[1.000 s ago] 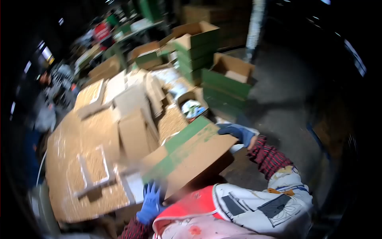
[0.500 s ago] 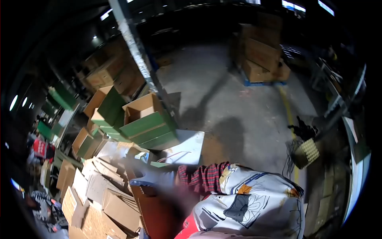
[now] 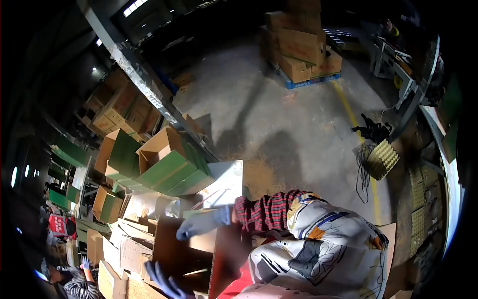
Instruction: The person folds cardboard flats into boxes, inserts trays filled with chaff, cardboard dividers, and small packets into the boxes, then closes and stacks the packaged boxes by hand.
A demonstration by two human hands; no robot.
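Observation:
An open brown cardboard box (image 3: pixel 169 244) stands in front of my body, its dark inside facing up. My right hand (image 3: pixel 206 223), in a blue-grey glove, reaches across the box's upper edge. Its fingers are bent together against the cardboard, and their tips are partly hidden. At the lower edge of the view, my left hand (image 3: pixel 167 283), gloved too, lies by the box's near left side with its fingers spread. A pale strip shows inside the box. Beside it lies a stack of flat cardboard sheets (image 3: pixel 132 246).
Green and brown open cartons (image 3: pixel 172 167) stand on the bench beyond, near a white board (image 3: pixel 226 179) and a metal post (image 3: pixel 134 79). Boxes on a blue pallet (image 3: pixel 313 80) sit across the floor. Egg trays (image 3: pixel 382 159) and cables lie right. A co-worker (image 3: pixel 79 284) is at lower left.
The brown cardboard now stands opened out as a box. My right hand has shifted slightly right in view, and my left hand has come into clear view. The camera has turned.

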